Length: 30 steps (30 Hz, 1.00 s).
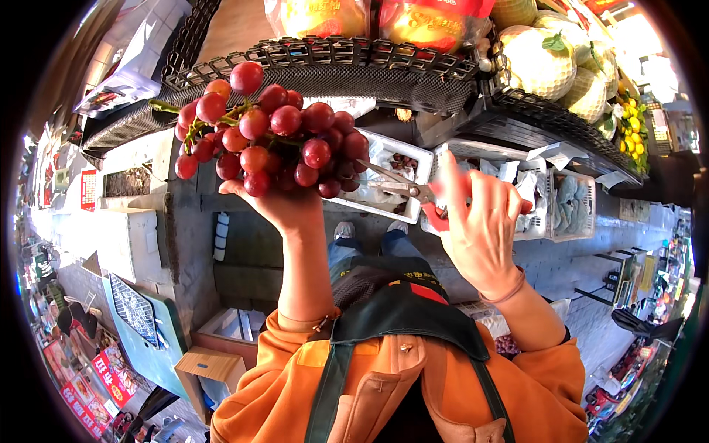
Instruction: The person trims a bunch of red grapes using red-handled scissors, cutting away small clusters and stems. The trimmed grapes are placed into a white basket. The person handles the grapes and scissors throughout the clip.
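A large bunch of red grapes [285, 120] rests on my left hand [282, 205], which supports it from beneath; most of the fingers are hidden by the fruit. My right hand [479, 232] grips a pair of scissors [412, 189] with red handles. The parted blades point left, with their tips at the right edge of the bunch. Whether they touch a grape or a stem, I cannot tell. A green stem [164, 106] sticks out on the bunch's left side.
Black mesh-edged display shelves [365, 55] hold bagged fruit and net-wrapped pomelos [537, 61]. Below stand white plastic crates [424, 166] with bagged contents. A cardboard box [213, 362] and a blue-green board [147, 332] are at lower left.
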Each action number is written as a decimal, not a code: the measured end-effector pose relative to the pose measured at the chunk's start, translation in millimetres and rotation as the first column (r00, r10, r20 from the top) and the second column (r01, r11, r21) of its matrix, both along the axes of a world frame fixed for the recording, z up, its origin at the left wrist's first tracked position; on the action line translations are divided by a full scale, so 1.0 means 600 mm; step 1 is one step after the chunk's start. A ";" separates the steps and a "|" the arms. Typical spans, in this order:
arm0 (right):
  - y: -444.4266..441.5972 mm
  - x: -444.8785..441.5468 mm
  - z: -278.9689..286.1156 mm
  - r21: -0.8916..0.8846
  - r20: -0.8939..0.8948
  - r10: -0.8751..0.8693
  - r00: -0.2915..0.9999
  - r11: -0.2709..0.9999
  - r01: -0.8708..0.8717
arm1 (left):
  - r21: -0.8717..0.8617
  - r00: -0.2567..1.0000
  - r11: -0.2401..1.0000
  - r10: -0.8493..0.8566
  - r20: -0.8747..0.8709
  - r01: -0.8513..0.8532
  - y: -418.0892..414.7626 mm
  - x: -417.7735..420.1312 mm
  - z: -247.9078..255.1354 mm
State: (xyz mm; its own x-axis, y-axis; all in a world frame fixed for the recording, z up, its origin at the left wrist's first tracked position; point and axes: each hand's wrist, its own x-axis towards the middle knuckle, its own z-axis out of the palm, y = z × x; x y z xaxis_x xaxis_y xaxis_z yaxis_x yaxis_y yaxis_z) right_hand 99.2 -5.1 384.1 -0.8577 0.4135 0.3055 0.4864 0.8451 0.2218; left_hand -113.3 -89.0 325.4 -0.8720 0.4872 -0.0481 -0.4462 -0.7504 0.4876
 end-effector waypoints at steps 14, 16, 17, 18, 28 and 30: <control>0.043 -0.011 0.011 -0.331 -0.227 0.112 0.968 0.925 -0.184 | -0.029 0.994 0.999 0.041 0.104 -0.039 0.018 0.009 -0.003; 0.045 0.003 0.012 -0.555 -0.243 0.052 0.969 0.812 -0.182 | -0.009 0.987 0.999 0.036 0.159 -0.035 0.019 0.010 -0.002; 0.046 0.013 0.013 -0.655 -0.245 0.021 0.969 0.734 -0.182 | -0.007 0.986 0.999 0.039 0.162 -0.039 0.019 0.010 -0.003; 0.053 0.024 0.014 -0.726 -0.277 -0.016 0.961 0.659 -0.198 | 0.012 0.987 0.999 0.041 0.157 -0.044 0.020 0.008 -0.001; 0.078 0.068 -0.039 -0.223 -0.083 -0.170 0.982 0.963 0.148 | 0.236 0.989 0.968 -0.112 0.098 0.086 0.016 0.005 -0.003; 0.070 0.070 -0.021 -0.256 -0.114 -0.190 0.975 0.954 0.156 | 0.330 0.977 0.930 -0.197 0.078 0.161 0.016 0.006 0.003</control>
State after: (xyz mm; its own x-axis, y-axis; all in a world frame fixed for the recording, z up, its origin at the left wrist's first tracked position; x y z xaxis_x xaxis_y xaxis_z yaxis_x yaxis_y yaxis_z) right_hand 140.9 37.0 371.4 -0.7238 0.6284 0.2849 0.6413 0.7651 -0.0583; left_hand -109.5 -79.3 327.0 -0.7669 0.6400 0.0477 -0.6241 -0.7611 0.1766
